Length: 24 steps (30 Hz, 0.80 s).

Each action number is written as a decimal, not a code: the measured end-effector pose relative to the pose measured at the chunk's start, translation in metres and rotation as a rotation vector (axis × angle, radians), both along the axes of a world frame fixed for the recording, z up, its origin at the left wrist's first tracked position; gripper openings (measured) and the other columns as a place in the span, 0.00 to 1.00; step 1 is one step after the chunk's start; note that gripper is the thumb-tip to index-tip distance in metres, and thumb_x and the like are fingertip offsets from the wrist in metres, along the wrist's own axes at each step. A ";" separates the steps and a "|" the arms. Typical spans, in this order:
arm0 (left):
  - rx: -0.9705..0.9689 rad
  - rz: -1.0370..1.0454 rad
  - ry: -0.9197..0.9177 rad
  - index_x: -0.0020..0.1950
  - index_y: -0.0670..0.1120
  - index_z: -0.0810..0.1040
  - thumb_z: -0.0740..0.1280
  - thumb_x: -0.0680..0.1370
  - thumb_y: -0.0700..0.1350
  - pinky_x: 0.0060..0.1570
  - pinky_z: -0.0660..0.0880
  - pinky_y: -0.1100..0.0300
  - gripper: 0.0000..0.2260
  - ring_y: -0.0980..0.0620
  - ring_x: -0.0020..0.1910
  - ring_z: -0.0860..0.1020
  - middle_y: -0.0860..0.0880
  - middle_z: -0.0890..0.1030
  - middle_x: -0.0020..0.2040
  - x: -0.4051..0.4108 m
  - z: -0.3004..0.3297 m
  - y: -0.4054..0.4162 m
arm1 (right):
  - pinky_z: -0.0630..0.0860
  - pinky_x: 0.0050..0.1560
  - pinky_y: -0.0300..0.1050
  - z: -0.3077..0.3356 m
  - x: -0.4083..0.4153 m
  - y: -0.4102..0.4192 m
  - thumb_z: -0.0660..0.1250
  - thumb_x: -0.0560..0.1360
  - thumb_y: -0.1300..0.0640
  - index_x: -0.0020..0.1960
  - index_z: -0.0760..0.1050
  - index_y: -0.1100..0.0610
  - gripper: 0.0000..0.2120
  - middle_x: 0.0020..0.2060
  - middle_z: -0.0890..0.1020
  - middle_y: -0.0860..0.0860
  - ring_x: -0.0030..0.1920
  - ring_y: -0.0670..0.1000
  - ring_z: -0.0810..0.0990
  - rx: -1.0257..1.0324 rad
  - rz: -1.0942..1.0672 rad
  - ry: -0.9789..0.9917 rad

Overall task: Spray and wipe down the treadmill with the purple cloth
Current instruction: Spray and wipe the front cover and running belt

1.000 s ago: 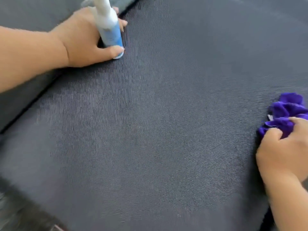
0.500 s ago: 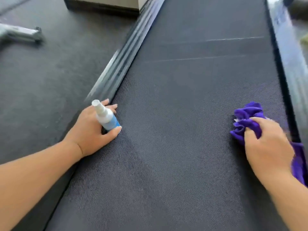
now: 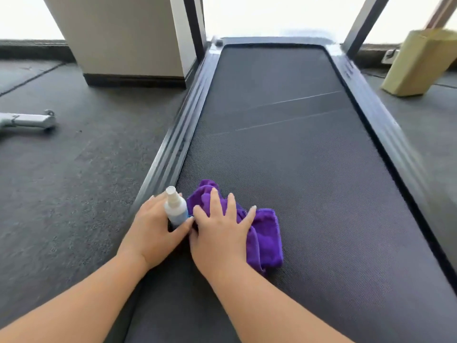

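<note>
The treadmill's dark belt (image 3: 291,149) runs away from me between two side rails. My left hand (image 3: 154,229) grips a small white and blue spray bottle (image 3: 175,208), standing upright at the belt's left edge. Right beside it, my right hand (image 3: 220,229) presses flat with spread fingers on the crumpled purple cloth (image 3: 264,233) lying on the belt. The two hands nearly touch. Part of the cloth is hidden under my right palm.
The left side rail (image 3: 178,144) and right side rail (image 3: 378,125) border the belt. A beige pillar (image 3: 123,38) stands at the back left. A grey metal foot (image 3: 27,120) lies on the carpet at left, a yellow-green object (image 3: 420,63) at the back right.
My right hand has slid the purple cloth from the belt's right edge across to the left, next to the bottle. The view has lifted to show the whole belt.
</note>
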<state>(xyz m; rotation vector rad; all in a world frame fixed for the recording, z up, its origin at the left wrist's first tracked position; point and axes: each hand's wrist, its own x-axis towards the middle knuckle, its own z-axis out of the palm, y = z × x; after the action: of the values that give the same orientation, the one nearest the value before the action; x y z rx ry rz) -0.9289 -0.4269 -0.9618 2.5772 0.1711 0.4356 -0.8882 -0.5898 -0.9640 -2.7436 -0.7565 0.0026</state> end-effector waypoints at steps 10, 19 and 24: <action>0.010 -0.010 0.030 0.62 0.45 0.81 0.62 0.73 0.67 0.76 0.64 0.41 0.30 0.48 0.74 0.70 0.49 0.81 0.66 -0.004 -0.001 -0.001 | 0.58 0.74 0.75 0.015 0.010 -0.124 0.70 0.78 0.55 0.65 0.75 0.46 0.16 0.82 0.61 0.57 0.80 0.64 0.63 -0.204 -0.190 -0.006; -0.104 0.004 0.040 0.54 0.48 0.83 0.63 0.72 0.67 0.75 0.63 0.42 0.25 0.50 0.62 0.79 0.52 0.84 0.57 -0.032 0.005 -0.043 | 0.68 0.73 0.57 0.024 0.024 -0.321 0.62 0.83 0.45 0.73 0.72 0.43 0.19 0.79 0.66 0.55 0.77 0.59 0.66 -0.175 -0.512 0.100; -0.378 -0.094 0.083 0.69 0.54 0.78 0.68 0.72 0.70 0.78 0.61 0.46 0.30 0.68 0.76 0.63 0.66 0.75 0.70 -0.080 -0.003 -0.110 | 0.72 0.67 0.53 0.022 0.018 -0.314 0.67 0.81 0.53 0.73 0.75 0.48 0.20 0.77 0.69 0.50 0.72 0.58 0.73 0.109 -0.581 0.142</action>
<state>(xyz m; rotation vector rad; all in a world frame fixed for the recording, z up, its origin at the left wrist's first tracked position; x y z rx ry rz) -1.0086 -0.5365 -0.9651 2.2211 0.1453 0.2352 -0.8704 -0.9040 -0.9424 -2.7163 0.0896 0.0320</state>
